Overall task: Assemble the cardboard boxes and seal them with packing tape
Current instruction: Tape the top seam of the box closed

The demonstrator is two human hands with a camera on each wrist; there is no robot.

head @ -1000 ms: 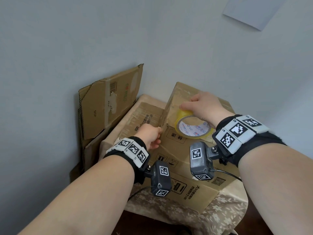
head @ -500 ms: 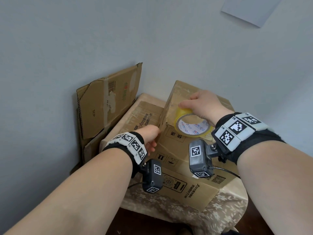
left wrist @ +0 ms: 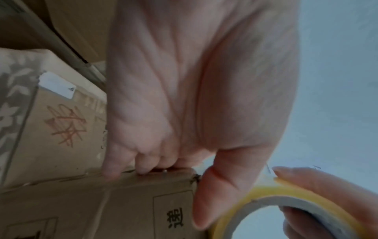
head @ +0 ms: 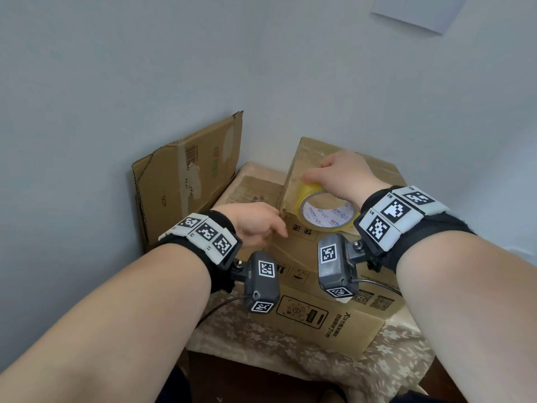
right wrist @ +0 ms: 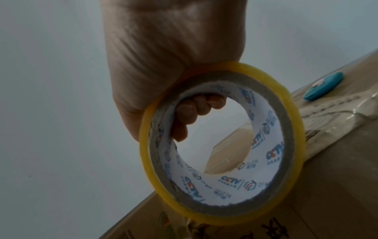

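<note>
Box (head: 305, 257) sits on the table, its near top edge under my hands. My right hand (head: 345, 175) hooks fingers through the tape roll (head: 327, 212), clenched on its stiff, light ring. My left hand (head: 255, 225) pinches the box corner; the cardboard looks light, likely to crease, so I judge the edge safest.

A beige floral-patterned cloth (head: 386, 362) covers the desk and hangs over its front edge; it shows again at the left edge of the left wrist view (left wrist: 14, 90). Behind the cloth-covered desk rises a plain pale blue-grey wall (head: 145, 68), forming a corner at the back. High on that wall, up and to the right of the desk, a white rectangular sheet of paper (head: 418, 10) lies flat against it, partly cut off by the top edge. Below the cloth's front hem the space is dark, and nothing there can be made out.
</note>
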